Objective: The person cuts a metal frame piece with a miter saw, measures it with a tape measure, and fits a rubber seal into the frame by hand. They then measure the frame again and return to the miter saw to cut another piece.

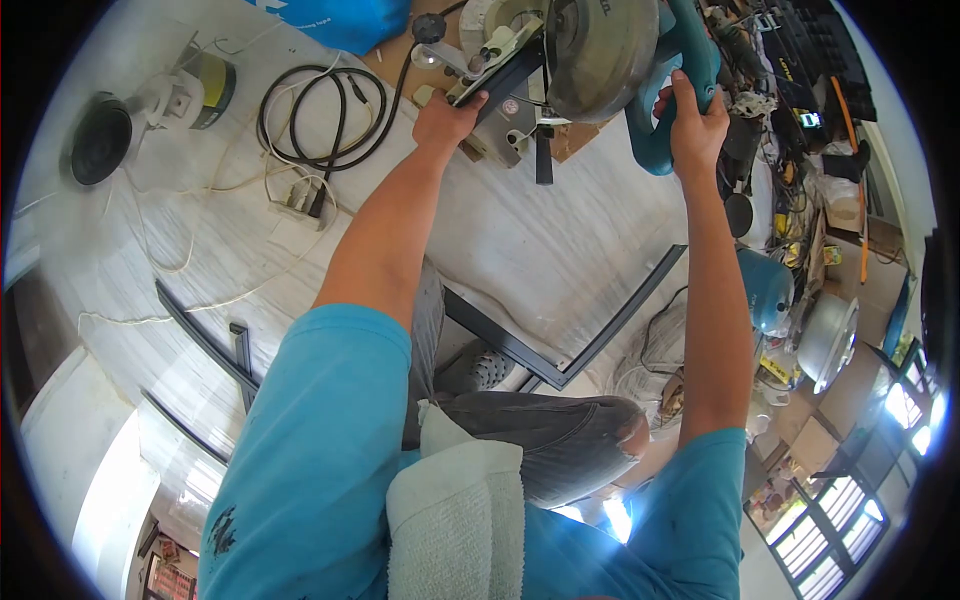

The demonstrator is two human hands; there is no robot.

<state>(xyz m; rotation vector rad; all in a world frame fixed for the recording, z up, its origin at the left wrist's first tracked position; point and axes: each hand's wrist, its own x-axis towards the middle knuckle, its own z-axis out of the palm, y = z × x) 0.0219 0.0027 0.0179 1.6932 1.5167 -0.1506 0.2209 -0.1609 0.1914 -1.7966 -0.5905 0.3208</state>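
At the top of the head view stands a miter saw with a round blade guard (603,60) and a teal handle (655,135). My right hand (697,130) is wrapped round that handle. My left hand (447,120) grips a dark metal bar (510,75) lying against the saw's fence, left of the guard. The blade itself is mostly hidden by the guard. Below the saw, a black angled frame piece (560,378) lies on the floor by my knee.
A coiled black cable (325,120) and a white power strip (300,200) lie on the floor at left, near a fan (102,138). Loose black bars (205,335) lie lower left. Tools and clutter line the right, with a metal bowl (828,340).
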